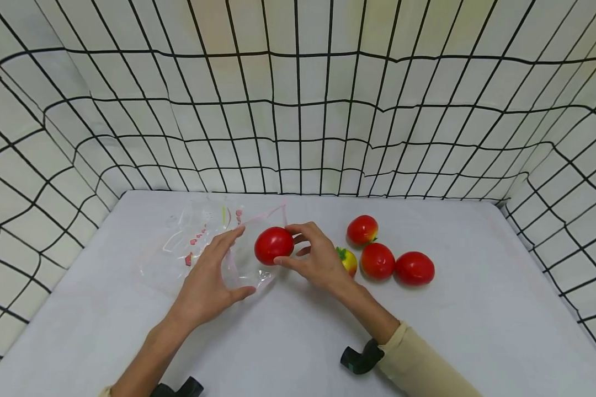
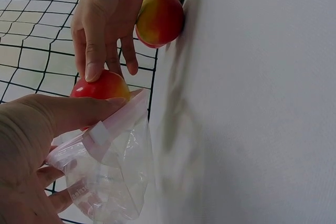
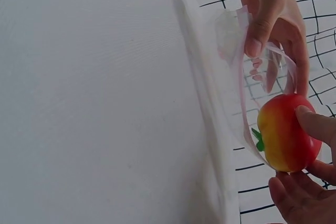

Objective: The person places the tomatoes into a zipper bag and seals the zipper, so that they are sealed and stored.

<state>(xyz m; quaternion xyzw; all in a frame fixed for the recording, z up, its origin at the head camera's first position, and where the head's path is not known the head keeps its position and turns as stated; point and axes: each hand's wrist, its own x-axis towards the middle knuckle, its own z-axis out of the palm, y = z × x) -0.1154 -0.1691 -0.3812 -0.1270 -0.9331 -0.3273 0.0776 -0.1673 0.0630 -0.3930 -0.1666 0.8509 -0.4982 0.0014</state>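
Observation:
My right hand (image 1: 323, 262) pinches a red tomato (image 1: 273, 246) between thumb and fingers. In the right wrist view this tomato (image 3: 287, 132) shows a yellow side and a green stalk. It is at the mouth of a clear zip bag (image 2: 118, 166) with a pink rim. My left hand (image 1: 206, 284) holds that bag's mouth spread, thumb on one side and fingers on the other. In the left wrist view the left thumb (image 2: 84, 113) lies along the rim, close to the tomato. Part of the tomato is hidden behind the thumb there.
Several more tomatoes (image 1: 377, 261) rest on the white table (image 1: 298, 347), right of my right hand; one yellowish tomato (image 1: 347, 262) is partly covered by it. Clear plastic (image 1: 179, 237) with red print lies at the left. Black wire mesh (image 1: 298, 121) encloses the back and sides.

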